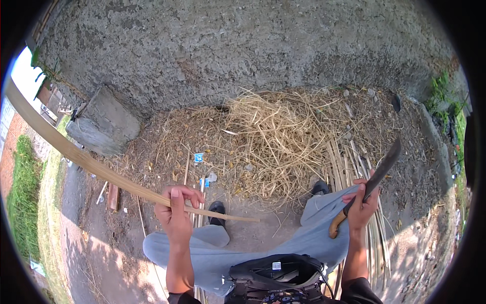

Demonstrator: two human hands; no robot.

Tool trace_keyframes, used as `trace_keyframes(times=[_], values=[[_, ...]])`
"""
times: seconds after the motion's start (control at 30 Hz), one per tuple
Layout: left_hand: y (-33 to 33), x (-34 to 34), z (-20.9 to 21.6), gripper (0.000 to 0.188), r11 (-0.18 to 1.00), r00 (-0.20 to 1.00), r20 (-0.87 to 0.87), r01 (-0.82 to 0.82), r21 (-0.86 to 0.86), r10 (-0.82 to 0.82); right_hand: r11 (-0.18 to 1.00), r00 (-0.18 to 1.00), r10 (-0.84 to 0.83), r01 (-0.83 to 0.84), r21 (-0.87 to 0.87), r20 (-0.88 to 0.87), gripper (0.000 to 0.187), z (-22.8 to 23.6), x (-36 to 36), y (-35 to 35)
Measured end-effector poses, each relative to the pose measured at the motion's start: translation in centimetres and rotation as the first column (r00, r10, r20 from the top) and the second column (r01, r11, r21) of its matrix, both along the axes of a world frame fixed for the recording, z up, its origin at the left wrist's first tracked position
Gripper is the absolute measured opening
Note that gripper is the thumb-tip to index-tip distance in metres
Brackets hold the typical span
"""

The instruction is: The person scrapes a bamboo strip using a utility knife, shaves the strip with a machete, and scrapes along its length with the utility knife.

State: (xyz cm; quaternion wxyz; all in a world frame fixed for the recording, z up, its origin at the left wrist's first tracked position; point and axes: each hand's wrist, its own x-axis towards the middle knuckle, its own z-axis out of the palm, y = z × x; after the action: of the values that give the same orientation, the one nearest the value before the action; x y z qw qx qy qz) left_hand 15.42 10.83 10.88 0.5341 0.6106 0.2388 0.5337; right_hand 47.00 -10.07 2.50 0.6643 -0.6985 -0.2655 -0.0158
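My left hand [175, 209] pinches a long, flat bamboo strip [96, 168] between thumb and fingers. The strip slants from the far upper left down past my hand, and its short end lies in front of my knees. On the right, my right hand [362, 205] is closed around a machete [385, 164] with a dark blade and a curved wooden handle. Its blade points up and away to the right, apart from the strip. My fingers partly cover the base of the blade.
A heap of pale shavings [283, 137] lies by the rough wall [243, 50]. Several split strips [377, 238] rest on the ground beside my right leg, more near my left foot. A concrete block [106, 121] stands at left; a brick [113, 196] lies nearer.
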Motion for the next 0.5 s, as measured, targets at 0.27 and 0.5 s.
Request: trace_keyframes(times=[0.27,0.5], values=[[0.9,3.8,3.0,0.041,0.975,0.956,0.189,-0.221,-0.036,0.224,0.696,0.414,0.562,-0.705,0.139,-0.716,0.035,2.7,-3.1,6.9],[3.6,7.2,0.7,0.040,0.923,0.919,0.091,-0.379,-0.062,0.384,0.529,-0.154,0.397,-0.767,0.363,-0.905,0.031,-5.1,-3.3,12.6]])
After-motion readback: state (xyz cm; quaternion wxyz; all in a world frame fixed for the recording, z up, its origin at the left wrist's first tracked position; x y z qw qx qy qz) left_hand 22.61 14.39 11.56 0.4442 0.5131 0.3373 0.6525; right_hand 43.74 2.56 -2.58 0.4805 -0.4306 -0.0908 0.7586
